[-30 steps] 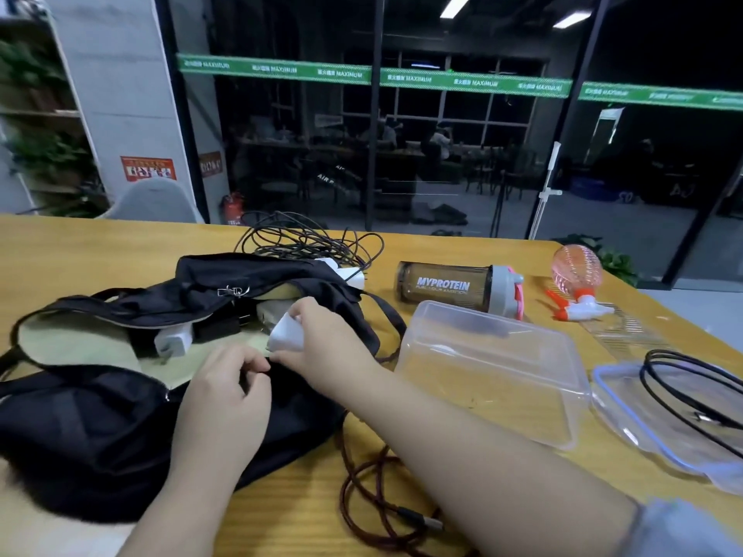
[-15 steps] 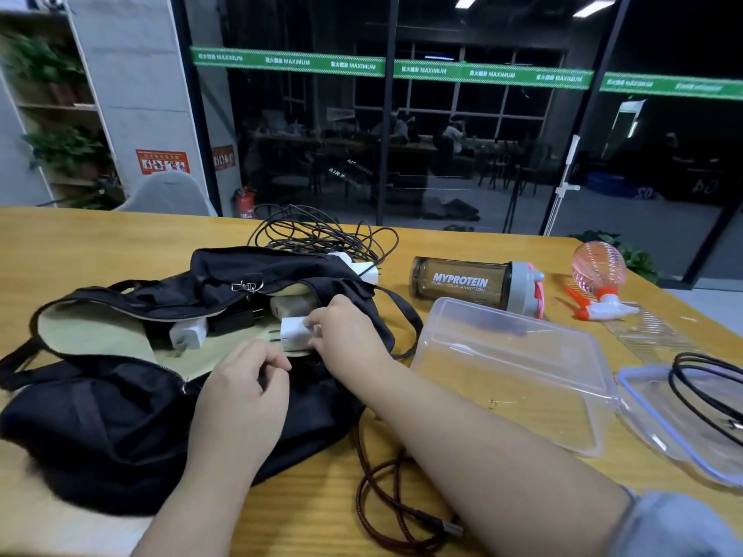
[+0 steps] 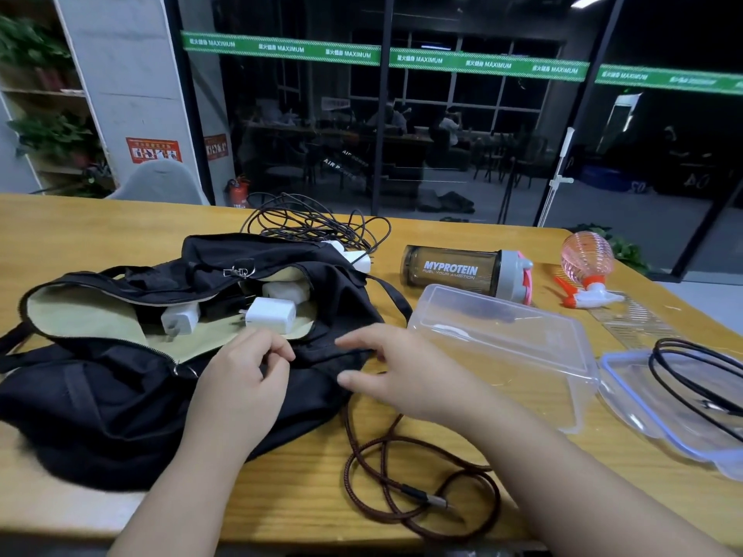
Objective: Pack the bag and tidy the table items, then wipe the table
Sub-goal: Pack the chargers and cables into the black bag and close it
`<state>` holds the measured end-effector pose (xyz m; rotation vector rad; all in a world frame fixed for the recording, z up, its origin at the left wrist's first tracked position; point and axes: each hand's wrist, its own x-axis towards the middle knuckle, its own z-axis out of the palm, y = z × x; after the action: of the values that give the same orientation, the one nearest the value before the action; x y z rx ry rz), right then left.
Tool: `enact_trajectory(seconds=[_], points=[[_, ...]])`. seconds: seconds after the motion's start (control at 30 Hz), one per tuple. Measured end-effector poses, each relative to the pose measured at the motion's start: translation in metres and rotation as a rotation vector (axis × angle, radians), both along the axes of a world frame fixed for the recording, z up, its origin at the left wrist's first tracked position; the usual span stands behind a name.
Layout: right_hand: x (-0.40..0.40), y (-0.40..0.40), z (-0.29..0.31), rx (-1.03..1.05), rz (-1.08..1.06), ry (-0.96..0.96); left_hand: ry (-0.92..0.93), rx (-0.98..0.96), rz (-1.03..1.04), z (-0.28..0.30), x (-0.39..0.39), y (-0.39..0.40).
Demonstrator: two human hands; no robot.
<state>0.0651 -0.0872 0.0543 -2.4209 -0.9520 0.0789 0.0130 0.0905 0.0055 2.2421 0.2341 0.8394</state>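
The black bag [image 3: 120, 396] lies unzipped on the wooden table [image 3: 60, 219], with white chargers [image 3: 270, 312] inside its opening. The left hand [image 3: 241, 379] pinches the bag's near edge. The right hand [image 3: 402, 371] hovers just right of the bag, fingers relaxed and holding nothing, above a brown braided cable [image 3: 402, 476].

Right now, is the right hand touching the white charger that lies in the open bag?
Apart. The head view shows the right hand open over the bag's near edge, with dark fabric and tan lining visible between its fingertips and the white charger.
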Motion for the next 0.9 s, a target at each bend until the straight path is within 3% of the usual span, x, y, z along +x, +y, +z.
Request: enact_trajectory(seconds=[0.17,0.3,0.47,0.67,0.9], points=[[-0.030,-0.029,-0.011,-0.307,0.010,0.026,0.028,-0.008,0.009,0.001,-0.002,-0.002],[-0.038,-0.034,-0.016,-0.411,0.041,0.078,0.048,-0.019,0.018,0.003,-0.004,-0.004],[-0.039,-0.031,-0.013,-0.392,0.018,0.119,0.066,-0.034,0.019,0.004,-0.005,-0.004],[-0.041,-0.029,-0.010,-0.362,0.016,0.031,0.073,-0.029,0.008,0.004,-0.006,-0.004],[-0.048,-0.020,-0.013,-0.320,0.105,0.023,0.072,-0.031,0.008,0.004,-0.005,-0.003]])
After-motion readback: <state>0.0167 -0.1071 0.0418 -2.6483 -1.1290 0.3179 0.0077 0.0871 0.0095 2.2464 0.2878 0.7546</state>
